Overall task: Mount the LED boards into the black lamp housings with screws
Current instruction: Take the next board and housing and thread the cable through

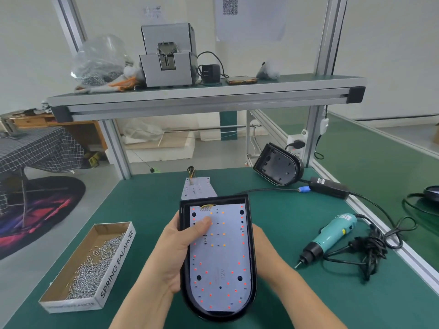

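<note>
A black lamp housing (251,236) is held above the green table, open side up, with a white LED board (223,264) lying inside it. My left hand (175,248) grips the housing's left wall and its thumb presses on the board. My right hand (263,255) holds the right side from underneath, mostly hidden behind the housing. Another LED board (198,187) with wires lies flat beyond it. A second, empty black housing (278,165) leans at the back right. The teal electric screwdriver (330,236) lies to the right. A cardboard box of screws (95,269) sits at the left.
A black power adapter (330,186) and tangled cables (370,252) lie on the right. An aluminium frame post (313,136) and a shelf (202,96) with a screw feeder (169,60) stand behind. The table's left edge drops to the floor.
</note>
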Demonstrator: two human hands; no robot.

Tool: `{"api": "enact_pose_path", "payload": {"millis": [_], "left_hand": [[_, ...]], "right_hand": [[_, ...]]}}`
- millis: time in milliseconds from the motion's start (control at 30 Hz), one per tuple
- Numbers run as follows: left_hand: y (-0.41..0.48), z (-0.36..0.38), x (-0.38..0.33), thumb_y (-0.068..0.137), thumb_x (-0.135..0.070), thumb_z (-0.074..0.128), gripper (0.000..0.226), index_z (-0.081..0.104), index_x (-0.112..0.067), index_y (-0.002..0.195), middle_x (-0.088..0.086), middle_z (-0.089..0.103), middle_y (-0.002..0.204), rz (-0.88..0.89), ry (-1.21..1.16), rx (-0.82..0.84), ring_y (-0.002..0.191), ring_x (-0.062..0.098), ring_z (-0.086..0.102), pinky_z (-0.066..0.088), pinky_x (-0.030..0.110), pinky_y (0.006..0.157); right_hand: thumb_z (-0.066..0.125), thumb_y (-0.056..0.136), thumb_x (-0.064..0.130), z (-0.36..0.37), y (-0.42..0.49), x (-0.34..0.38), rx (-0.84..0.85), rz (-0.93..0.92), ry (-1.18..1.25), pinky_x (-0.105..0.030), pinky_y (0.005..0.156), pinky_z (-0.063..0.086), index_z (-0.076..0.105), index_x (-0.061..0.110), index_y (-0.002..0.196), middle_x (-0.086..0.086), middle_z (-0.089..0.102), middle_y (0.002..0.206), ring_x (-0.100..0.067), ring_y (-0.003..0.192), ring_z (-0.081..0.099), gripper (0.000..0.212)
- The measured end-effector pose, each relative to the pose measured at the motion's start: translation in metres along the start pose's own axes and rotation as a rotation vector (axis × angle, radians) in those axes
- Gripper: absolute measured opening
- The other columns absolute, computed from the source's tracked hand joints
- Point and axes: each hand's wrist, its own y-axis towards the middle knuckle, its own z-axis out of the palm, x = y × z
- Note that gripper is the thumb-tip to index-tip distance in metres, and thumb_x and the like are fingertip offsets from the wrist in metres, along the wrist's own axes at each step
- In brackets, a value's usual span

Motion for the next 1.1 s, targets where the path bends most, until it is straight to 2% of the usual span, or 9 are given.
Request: {"api": "enact_pose_path", "payload": {"millis": [67, 133, 200, 300, 400, 733, 867, 967, 1100], "left_hand": [[0.002, -0.004, -0.002, 0.074, -0.008, 0.080, 0.033, 0.070, -0.008, 0.105, 0.025, 0.073, 0.106, 0.040, 0.006, -0.013, 0.082, 0.039, 0.074, 0.059, 0.046, 0.064], [0.004, -0.007, -0.002, 0.074, -0.008, 0.082, 0.029, 0.073, -0.013, 0.101, 0.023, 0.074, 0.106, 0.073, 0.022, -0.017, 0.082, 0.038, 0.075, 0.059, 0.045, 0.064], [0.005, -0.007, 0.000, 0.073, -0.011, 0.080, 0.027, 0.074, -0.016, 0.099, 0.023, 0.074, 0.105, 0.092, 0.044, -0.017, 0.083, 0.038, 0.075, 0.059, 0.044, 0.065], [0.005, -0.002, 0.004, 0.074, -0.015, 0.079, 0.028, 0.073, -0.018, 0.102, 0.021, 0.074, 0.106, 0.128, 0.086, 0.004, 0.086, 0.038, 0.074, 0.059, 0.043, 0.068], [0.006, 0.004, 0.004, 0.076, -0.017, 0.079, 0.027, 0.073, -0.020, 0.102, 0.018, 0.075, 0.108, 0.157, 0.148, 0.008, 0.091, 0.037, 0.075, 0.060, 0.041, 0.070], [0.004, 0.007, 0.006, 0.080, -0.015, 0.077, 0.019, 0.074, -0.016, 0.099, 0.019, 0.074, 0.108, 0.152, 0.149, 0.009, 0.093, 0.038, 0.074, 0.060, 0.041, 0.071], [0.008, -0.003, -0.004, 0.075, -0.014, 0.084, 0.023, 0.076, -0.020, 0.095, 0.009, 0.076, 0.103, 0.258, 0.217, 0.062, 0.091, 0.024, 0.074, 0.059, 0.033, 0.073], [0.011, -0.017, -0.017, 0.075, -0.024, 0.083, 0.025, 0.072, -0.018, 0.096, 0.004, 0.069, 0.096, 0.301, 0.302, 0.181, 0.091, 0.018, 0.062, 0.048, 0.030, 0.083], [0.019, -0.038, -0.020, 0.072, -0.021, 0.083, 0.030, 0.070, -0.010, 0.097, 0.011, 0.062, 0.096, 0.235, 0.262, 0.352, 0.093, 0.023, 0.056, 0.044, 0.032, 0.081]], "right_hand": [[0.050, 0.103, 0.026, -0.011, 0.001, 0.000, -0.127, -0.078, -0.023, -0.035, 0.095, 0.050, 0.066, 0.021, 0.109, 0.006, 0.063, 0.113, -0.015, 0.101, 0.062, 0.018], [0.040, 0.101, 0.052, -0.020, -0.001, 0.004, -0.258, -0.140, 0.052, -0.018, 0.080, 0.046, 0.066, 0.034, 0.109, 0.013, 0.060, 0.103, -0.007, 0.086, 0.059, 0.033], [0.042, 0.090, 0.064, -0.022, -0.004, 0.013, -0.237, -0.198, 0.028, -0.019, 0.063, 0.040, 0.065, 0.030, 0.101, 0.006, 0.060, 0.083, -0.012, 0.069, 0.050, 0.042], [0.059, 0.091, 0.045, -0.011, -0.007, 0.014, -0.296, -0.196, -0.053, -0.033, 0.064, 0.045, 0.062, 0.022, 0.094, -0.004, 0.062, 0.074, -0.022, 0.065, 0.049, 0.023], [0.057, 0.099, 0.022, -0.002, -0.008, 0.010, -0.414, -0.180, -0.063, -0.019, 0.055, 0.041, 0.052, 0.022, 0.082, 0.013, 0.057, 0.063, -0.010, 0.055, 0.044, 0.018], [0.053, 0.102, 0.024, 0.014, -0.014, 0.004, -0.545, -0.187, -0.003, -0.013, 0.058, 0.040, 0.054, 0.025, 0.091, 0.016, 0.061, 0.072, -0.006, 0.062, 0.052, 0.011], [0.056, 0.099, 0.035, 0.004, -0.016, 0.007, -0.390, -0.247, 0.098, -0.017, 0.069, 0.046, 0.060, 0.038, 0.105, 0.011, 0.065, 0.085, -0.009, 0.073, 0.057, 0.008], [0.040, 0.099, 0.046, -0.013, -0.017, 0.001, -0.091, -0.224, 0.411, -0.028, 0.091, 0.048, 0.063, 0.038, 0.125, -0.005, 0.067, 0.107, -0.021, 0.095, 0.061, 0.036], [0.043, 0.092, -0.001, -0.027, -0.009, -0.009, 0.077, -0.100, 0.331, -0.020, 0.076, 0.048, 0.053, 0.052, 0.138, 0.004, 0.062, 0.077, -0.017, 0.071, 0.053, 0.070]]}}
